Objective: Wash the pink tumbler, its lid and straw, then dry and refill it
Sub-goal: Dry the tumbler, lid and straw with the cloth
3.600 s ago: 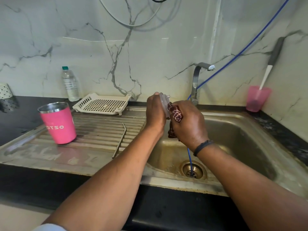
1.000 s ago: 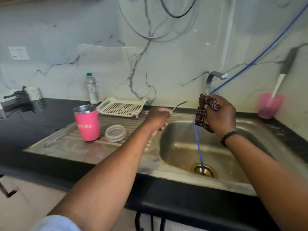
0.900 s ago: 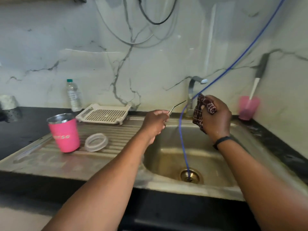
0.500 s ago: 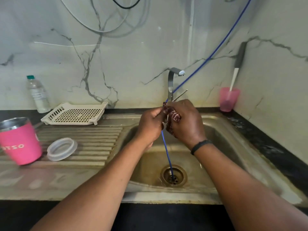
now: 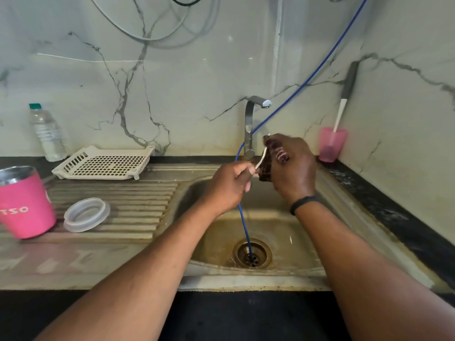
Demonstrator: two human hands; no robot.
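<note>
Over the sink basin (image 5: 290, 217), my left hand (image 5: 231, 185) grips the lower end of the metal straw (image 5: 261, 159). My right hand (image 5: 293, 168) holds a dark checked cloth (image 5: 267, 168) wrapped around the straw's upper part, whose tip pokes out above the cloth. The pink tumbler (image 5: 24, 205) stands upright and open at the left edge of the ribbed drainboard (image 5: 128, 200). Its clear lid (image 5: 86, 214) lies flat on the drainboard just right of the tumbler.
A tap (image 5: 251, 124) rises behind my hands, and a blue hose (image 5: 243, 225) runs from the wall down into the drain. A white perforated tray (image 5: 103, 162) and a water bottle (image 5: 46, 134) sit at the back left. A pink cup with a brush (image 5: 332, 143) stands back right.
The lid was set down on the drainboard and my left hand picked up the straw. Both hands came together over the basin; my hands have now drawn slightly apart along the straw.
</note>
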